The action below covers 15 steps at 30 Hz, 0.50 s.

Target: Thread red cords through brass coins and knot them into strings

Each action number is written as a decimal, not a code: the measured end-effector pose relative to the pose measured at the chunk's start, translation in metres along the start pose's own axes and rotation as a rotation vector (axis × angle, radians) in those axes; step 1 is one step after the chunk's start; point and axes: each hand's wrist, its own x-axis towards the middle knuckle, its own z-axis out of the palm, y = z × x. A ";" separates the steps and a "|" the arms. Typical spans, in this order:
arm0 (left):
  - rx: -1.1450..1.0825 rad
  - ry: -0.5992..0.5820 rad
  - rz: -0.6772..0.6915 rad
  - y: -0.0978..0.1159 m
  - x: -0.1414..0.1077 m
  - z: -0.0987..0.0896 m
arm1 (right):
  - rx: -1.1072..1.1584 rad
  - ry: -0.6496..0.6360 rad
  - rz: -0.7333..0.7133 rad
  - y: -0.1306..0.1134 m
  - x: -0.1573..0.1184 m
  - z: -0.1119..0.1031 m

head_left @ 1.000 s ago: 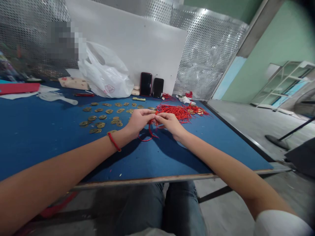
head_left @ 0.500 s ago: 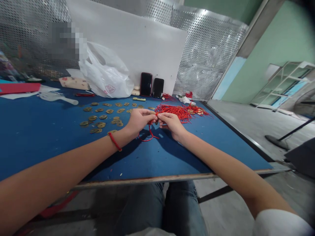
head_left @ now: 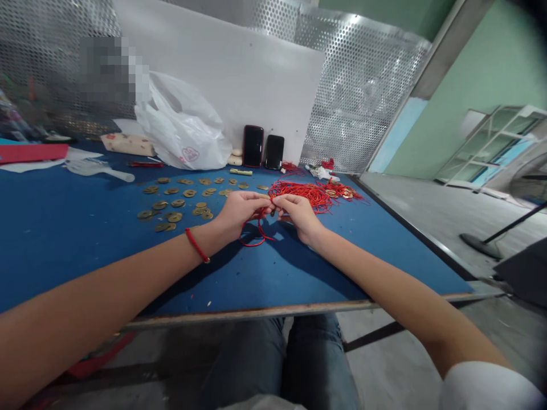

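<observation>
My left hand [head_left: 240, 214] and my right hand [head_left: 299, 215] meet fingertip to fingertip above the blue table, both pinching a red cord [head_left: 259, 226]. The cord's loose end hangs in a curve below my left fingers. A small dark piece, perhaps a coin, shows between the hands, mostly hidden by the fingers. Just behind my right hand lies a heap of red cords [head_left: 310, 195]. Brass coins with holes [head_left: 174, 217] are spread in small groups to the left of my left hand.
A white plastic bag [head_left: 188, 134], a dark red-edged phone [head_left: 253, 146] and a second phone [head_left: 274, 152] stand at the back. Nearby is a yellow-green stick [head_left: 241, 171]. More red cords with coins [head_left: 344, 192] lie at the right. The table's front edge [head_left: 256, 312] runs before my knees.
Both hands keep their pinch, with only slight finger movement. The hanging cord has shifted a little.
</observation>
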 end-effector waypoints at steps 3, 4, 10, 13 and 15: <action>-0.017 -0.086 -0.111 0.000 0.003 -0.004 | -0.058 0.025 -0.047 0.000 0.001 0.000; -0.021 -0.103 -0.147 0.000 0.005 -0.005 | -0.076 0.028 -0.063 0.001 0.001 0.000; -0.053 -0.137 -0.345 0.005 0.008 -0.009 | -0.117 0.001 -0.111 0.005 0.004 -0.001; -0.050 -0.173 -0.382 0.009 0.005 -0.008 | -0.114 -0.015 -0.160 0.006 0.006 -0.001; -0.052 -0.195 -0.367 0.009 0.004 -0.007 | -0.118 -0.025 -0.181 0.007 0.006 -0.001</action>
